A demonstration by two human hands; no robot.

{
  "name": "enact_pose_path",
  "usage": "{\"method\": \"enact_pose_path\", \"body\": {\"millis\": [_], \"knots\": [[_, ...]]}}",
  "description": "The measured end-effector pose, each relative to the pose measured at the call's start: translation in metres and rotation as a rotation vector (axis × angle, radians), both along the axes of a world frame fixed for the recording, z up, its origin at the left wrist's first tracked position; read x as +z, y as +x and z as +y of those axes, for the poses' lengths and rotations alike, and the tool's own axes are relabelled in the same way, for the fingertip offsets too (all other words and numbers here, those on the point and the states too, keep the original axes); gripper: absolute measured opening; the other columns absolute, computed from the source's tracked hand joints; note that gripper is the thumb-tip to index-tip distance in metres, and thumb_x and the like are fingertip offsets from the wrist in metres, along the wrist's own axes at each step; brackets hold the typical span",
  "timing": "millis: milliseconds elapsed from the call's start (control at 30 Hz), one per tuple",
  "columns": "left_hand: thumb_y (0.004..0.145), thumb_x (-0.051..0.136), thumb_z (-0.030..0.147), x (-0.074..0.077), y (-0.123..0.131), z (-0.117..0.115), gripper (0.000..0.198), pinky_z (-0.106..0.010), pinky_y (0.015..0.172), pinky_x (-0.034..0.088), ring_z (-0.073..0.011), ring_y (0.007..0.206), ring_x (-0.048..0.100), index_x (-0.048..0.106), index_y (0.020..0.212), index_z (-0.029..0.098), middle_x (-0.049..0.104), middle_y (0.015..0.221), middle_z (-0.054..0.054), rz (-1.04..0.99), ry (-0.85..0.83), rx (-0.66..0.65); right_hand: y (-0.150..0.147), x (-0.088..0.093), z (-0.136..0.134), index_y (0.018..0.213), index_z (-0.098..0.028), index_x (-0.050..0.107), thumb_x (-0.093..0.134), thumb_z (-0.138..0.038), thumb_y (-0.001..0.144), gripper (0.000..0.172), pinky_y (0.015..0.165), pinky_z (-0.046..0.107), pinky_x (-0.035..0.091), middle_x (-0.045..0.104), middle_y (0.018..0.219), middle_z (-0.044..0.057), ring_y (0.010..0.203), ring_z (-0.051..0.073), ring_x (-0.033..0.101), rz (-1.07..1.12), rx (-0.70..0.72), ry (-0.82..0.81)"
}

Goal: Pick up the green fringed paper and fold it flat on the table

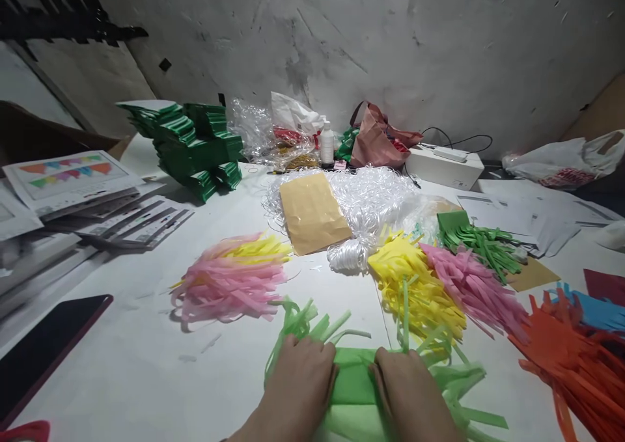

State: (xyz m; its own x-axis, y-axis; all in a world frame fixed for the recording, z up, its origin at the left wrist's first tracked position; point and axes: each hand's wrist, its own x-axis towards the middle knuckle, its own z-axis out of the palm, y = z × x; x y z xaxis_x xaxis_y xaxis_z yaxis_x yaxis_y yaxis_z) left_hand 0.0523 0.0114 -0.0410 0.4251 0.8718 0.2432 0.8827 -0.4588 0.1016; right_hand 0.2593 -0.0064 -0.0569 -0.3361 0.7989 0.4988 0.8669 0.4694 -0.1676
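Both of my hands are at the near edge of the table, closed on a green tissue paper tassel [355, 375]. My left hand [303, 380] grips its left side and my right hand [407, 383] its right side. The folded, uncut band of the tassel shows between my fists, while cut strips fan out beyond both hands. Just past my left hand lies a pink and yellow tissue tassel [234, 276]. A yellow tissue tassel [420, 289] and a pink tissue tassel [476, 286] lie beyond my right hand. My fingertips are hidden under the paper.
An orange tissue tassel [581, 357] lies at the right. A brown envelope [315, 213] rests on tangled white string [375, 194]. Green stacks [195, 142], printed sheets [73, 181] and a dark phone [46, 351] are on the left. A white bottle [327, 144] stands near the wall.
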Motion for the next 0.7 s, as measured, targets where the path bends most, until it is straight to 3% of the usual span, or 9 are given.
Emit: {"method": "enact_pose_path", "body": {"millis": [267,367,433,567,700], "knots": [[0.086,0.059,0.015,0.005,0.007,0.01,0.017,-0.038,0.065,0.04,-0.0259,0.061,0.068,0.063,0.071,0.022,0.072,0.064,-0.001,0.064,-0.067,0.032,-0.004,0.001,0.004,0.073,-0.026,0.048,0.028,-0.018,0.107,0.04,0.068,0.038,0.029,0.057,0.065,0.002,0.059,0.023,0.052,-0.109,-0.117,0.091],[0.088,0.058,0.015,0.007,0.009,0.011,0.017,-0.039,0.068,0.042,-0.0259,0.064,0.069,0.064,0.074,0.021,0.073,0.067,-0.001,0.062,-0.094,0.028,-0.007,0.004,0.003,0.085,-0.021,0.06,0.028,-0.013,0.104,0.038,0.084,0.044,0.034,0.066,0.083,0.008,0.081,0.027,0.06,0.002,-0.177,0.151],[0.089,0.059,0.014,0.008,0.01,0.012,0.016,-0.041,0.071,0.043,-0.027,0.069,0.069,0.065,0.075,0.021,0.073,0.071,-0.002,0.055,-0.109,0.023,-0.007,0.005,0.0,0.091,-0.019,0.064,0.029,-0.01,0.103,0.038,0.095,0.046,0.034,0.068,0.094,0.01,0.093,0.027,0.06,0.076,-0.087,0.244],[0.087,0.057,0.005,0.011,0.005,0.015,0.019,-0.042,0.077,0.043,-0.0264,0.079,0.067,0.066,0.083,0.021,0.072,0.081,-0.002,0.013,-0.105,0.009,-0.005,0.001,-0.006,0.078,-0.021,0.062,0.042,-0.011,0.1,0.032,0.099,0.04,0.034,0.062,0.075,0.002,0.082,0.02,0.059,-0.003,0.173,0.237],[0.091,0.049,0.0,0.015,-0.002,0.01,0.03,-0.046,0.092,0.041,-0.0269,0.099,0.063,0.067,0.104,0.021,0.073,0.104,-0.007,-0.162,0.245,-0.096,-0.004,-0.005,-0.009,0.082,-0.019,0.065,0.042,-0.006,0.097,0.03,0.102,0.042,0.033,0.06,0.073,0.001,0.078,0.02,0.057,-0.053,0.18,0.227]]}}
